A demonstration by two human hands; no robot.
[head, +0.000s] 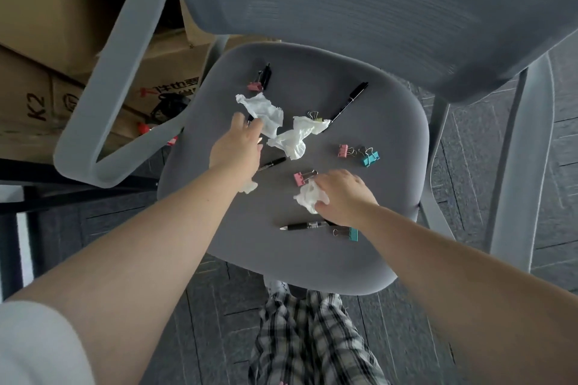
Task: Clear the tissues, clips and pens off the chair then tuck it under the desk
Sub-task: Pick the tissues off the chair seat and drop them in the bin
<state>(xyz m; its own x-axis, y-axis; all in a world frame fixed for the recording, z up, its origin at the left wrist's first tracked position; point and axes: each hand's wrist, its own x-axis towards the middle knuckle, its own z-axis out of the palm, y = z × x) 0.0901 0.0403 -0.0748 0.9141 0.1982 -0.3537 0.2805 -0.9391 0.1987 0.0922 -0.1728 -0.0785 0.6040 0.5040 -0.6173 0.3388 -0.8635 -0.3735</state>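
mid-frame, right hand [342, 194] pinched a crumpled tissue [308, 198]; left hand [236, 150], open, held nothing; nearby pink clip [301, 178] risked being knocked off the chair seat [391, 122].

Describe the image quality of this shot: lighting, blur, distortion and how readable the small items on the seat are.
Head view: soft, even light with no harsh glare; wide-angle bending curves the armrest and the backrest; the backrest mesh and the plaid trousers smear with motion blur; the seat centre is sharper, so the tissues, the teal clip and the near pen read clearly.
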